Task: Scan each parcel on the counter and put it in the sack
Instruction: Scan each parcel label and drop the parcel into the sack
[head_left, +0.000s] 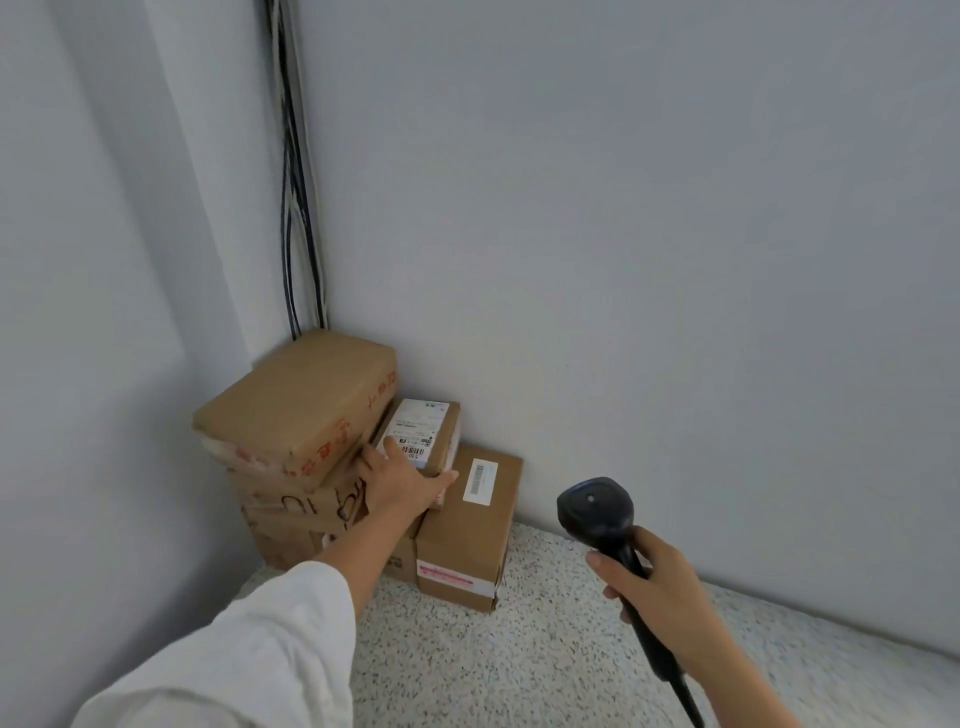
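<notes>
Several brown cardboard parcels are stacked in the corner on the speckled counter (545, 649). My left hand (400, 480) reaches onto a small parcel with a white barcode label (423, 423), fingers spread over its near end and thumb along its right edge. To its left lies a large flat parcel with red writing (291, 405) on top of the stack. Lower right stands a box with a narrow barcode sticker (470, 519). My right hand (660, 587) grips a black handheld scanner (597, 506), its head pointing toward the parcels. No sack is in view.
Grey walls meet at the corner behind the parcels, with a bundle of dark cables (298, 208) running down it. Open speckled counter lies in front of and to the right of the stack.
</notes>
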